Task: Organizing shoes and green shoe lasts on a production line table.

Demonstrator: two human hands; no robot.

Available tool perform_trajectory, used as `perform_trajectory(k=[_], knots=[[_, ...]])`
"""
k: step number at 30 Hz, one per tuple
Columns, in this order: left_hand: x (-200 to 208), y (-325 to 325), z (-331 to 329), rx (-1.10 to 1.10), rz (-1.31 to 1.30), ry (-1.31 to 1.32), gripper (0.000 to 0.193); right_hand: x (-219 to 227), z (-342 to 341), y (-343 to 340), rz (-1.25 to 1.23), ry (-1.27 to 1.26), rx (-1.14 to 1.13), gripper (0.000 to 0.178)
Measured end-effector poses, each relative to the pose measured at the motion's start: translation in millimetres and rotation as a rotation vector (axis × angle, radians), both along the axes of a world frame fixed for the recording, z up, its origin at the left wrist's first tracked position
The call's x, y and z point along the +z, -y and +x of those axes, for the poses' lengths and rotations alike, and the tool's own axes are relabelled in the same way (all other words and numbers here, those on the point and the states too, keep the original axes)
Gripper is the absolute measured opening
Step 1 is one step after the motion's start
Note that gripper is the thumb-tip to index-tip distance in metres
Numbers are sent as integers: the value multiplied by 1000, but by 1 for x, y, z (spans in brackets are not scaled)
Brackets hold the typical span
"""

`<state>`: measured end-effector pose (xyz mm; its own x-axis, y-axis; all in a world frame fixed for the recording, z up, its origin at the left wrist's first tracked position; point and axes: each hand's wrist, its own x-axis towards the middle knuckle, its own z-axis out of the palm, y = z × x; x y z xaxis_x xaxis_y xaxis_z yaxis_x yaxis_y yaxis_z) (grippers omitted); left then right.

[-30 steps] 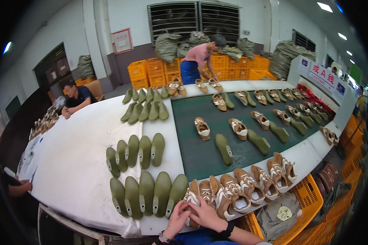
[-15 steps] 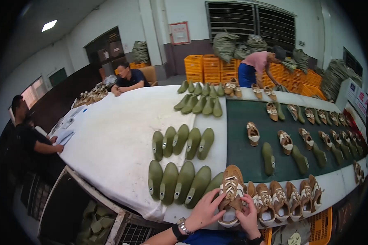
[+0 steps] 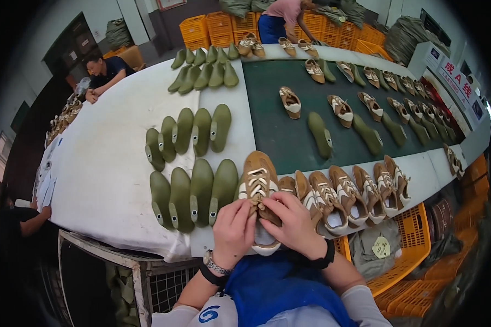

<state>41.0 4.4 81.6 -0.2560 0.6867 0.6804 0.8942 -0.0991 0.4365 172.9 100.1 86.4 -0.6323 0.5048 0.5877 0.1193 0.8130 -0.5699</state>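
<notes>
A brown and cream sneaker lies at the table's near edge, its toe pointing away from me and its heel close to my blue apron. Over the top of its lacing, my left hand and my right hand come together, fingertips pinched at the white laces. What exactly each fingertip grips is partly hidden. Green shoe lasts stand in a row just left of this sneaker. On its right, several matching sneakers are lined up side by side along the edge.
A dark green conveyor belt carries sneakers and lasts at the right. White cloth covers the left of the table. An orange crate sits below the near right edge, a framed bin below the left. Other people are around the table.
My view has tilted down and shifted right. Both hands have moved from the sides of the sneaker's opening to the laces, where their fingertips now meet.
</notes>
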Motion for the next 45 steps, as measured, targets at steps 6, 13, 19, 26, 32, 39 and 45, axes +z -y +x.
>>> perform_trajectory(k=[6, 13, 19, 26, 32, 39, 45], knots=[[-9, 5, 6, -11, 11, 88, 25, -7, 5, 7, -140, 44, 25, 33], [-13, 10, 11, -27, 31, 315, 24, -2, 11, 2, -326, 100, 211, 15], [-11, 2, 0, -53, 21, 610, 20, -10, 22, 3, -370, -5, 333, 18], [21, -7, 11, -250, -215, 165, 31, -24, 12, 0, -548, -282, 93, 38], [19, -9, 8, -356, -231, 113, 22, -26, 9, -1, -749, -478, 111, 49], [1, -4, 0, -431, -230, 173, 18, -35, 21, -8, -858, -460, 121, 48], [-8, -6, -10, -30, -86, 109, 18, -10, 31, 5, -216, 6, 180, 25]])
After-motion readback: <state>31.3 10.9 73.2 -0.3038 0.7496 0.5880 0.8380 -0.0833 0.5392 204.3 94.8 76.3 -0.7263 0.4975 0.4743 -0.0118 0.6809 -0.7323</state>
